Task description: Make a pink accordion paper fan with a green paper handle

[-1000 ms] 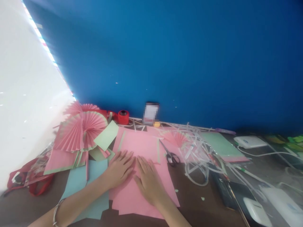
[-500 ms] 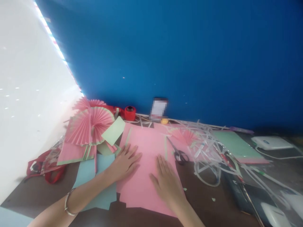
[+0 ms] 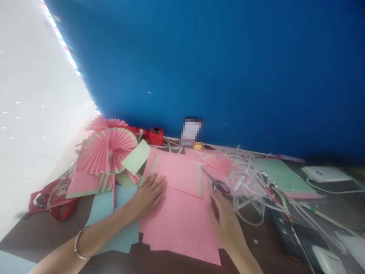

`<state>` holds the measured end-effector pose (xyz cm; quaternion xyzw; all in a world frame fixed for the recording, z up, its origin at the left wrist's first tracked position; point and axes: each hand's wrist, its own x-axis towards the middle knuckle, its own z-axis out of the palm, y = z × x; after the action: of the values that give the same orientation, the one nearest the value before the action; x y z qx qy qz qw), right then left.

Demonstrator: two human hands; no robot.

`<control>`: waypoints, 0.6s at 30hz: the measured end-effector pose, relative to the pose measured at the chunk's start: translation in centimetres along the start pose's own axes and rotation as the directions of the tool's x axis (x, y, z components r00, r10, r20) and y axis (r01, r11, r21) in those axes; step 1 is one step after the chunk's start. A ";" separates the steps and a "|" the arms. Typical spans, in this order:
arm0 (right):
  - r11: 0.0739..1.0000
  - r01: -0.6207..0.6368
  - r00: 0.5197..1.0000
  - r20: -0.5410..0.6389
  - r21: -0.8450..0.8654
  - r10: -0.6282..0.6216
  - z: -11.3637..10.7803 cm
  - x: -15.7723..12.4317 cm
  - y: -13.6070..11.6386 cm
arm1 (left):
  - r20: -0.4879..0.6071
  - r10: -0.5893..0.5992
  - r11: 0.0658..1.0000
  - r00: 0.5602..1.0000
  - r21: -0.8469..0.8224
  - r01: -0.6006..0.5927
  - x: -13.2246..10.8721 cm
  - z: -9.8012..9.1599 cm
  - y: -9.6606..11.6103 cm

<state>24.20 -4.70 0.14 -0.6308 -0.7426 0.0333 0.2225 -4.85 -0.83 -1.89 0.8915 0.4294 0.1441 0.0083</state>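
Observation:
A pink paper sheet (image 3: 182,224) lies flat in front of me. Another pink sheet with green strips along its sides (image 3: 176,171) lies at its far end, and an edge line crosses between the two. My left hand (image 3: 149,196) rests flat on the left side of the pink paper, fingers stretched out and holding nothing. At the right edge of the paper is my right hand (image 3: 224,217), its thumb and fingers apart and slightly blurred. Just beyond its fingertips lie scissors with dark handles (image 3: 221,187). Blue paper (image 3: 118,239) shows under my left forearm.
Pleated pink fans (image 3: 110,152) stand at the left, with a pale green sheet (image 3: 137,156) beside them. A red tape roll (image 3: 156,136) sits near the blue wall (image 3: 213,68). Tangled white strips (image 3: 251,179) spread at the right, near a green packet (image 3: 282,175) and a white device (image 3: 326,173).
My right hand has moved from the middle of the pink paper to its right edge. The lower pink sheet has shifted slightly right, and its edge line now shows. My left hand stays put.

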 end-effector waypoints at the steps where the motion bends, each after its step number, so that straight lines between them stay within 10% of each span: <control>1: 0.999 0.018 1.000 0.020 0.041 -0.018 0.0 0.6 -0.3 | 0.004 -0.015 1.000 1.000 -0.015 0.015 0.0 0.1 -0.2; 11: 0.917 -0.061 0.979 0.202 0.394 -0.022 1.3 2.5 -0.7 | 0.006 -0.030 0.999 1.000 -0.035 0.030 -0.1 -0.7 -0.7; 18: 0.956 -0.059 0.992 0.124 0.286 0.024 1.9 2.3 -0.7 | 0.045 0.004 1.000 0.999 0.021 -0.004 0.1 -0.1 -0.6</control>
<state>22.59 -2.21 -0.69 -0.6041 -0.7282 0.1835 0.2668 -5.24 -0.37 -1.87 0.8954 0.4288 0.1194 0.0085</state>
